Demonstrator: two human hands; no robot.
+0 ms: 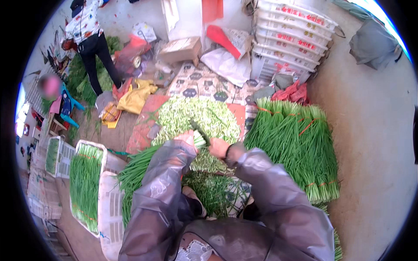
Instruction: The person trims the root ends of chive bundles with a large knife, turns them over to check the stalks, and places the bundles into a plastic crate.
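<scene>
My left hand [186,138] is closed round a bunch of garlic chives [141,167]. Its pale stem ends point right, and the long green leaves trail back under my left forearm. In my right hand [219,148] is a dark-bladed knife [200,132], its blade lying across the stem ends, close to my left fingers. The handle is hidden in my grip. Below and beyond both hands spreads a heap of pale cut stem pieces [196,113]. Loose green leaf scraps [209,191] lie between my feet.
Tied chive bundles [291,148] are stacked at my right. At my left stand a crate of chives [87,182] and a white crate [111,213]. Farther off are stacked white baskets [291,39], a cardboard box [180,50], a yellow bag [137,95] and a standing person [89,39].
</scene>
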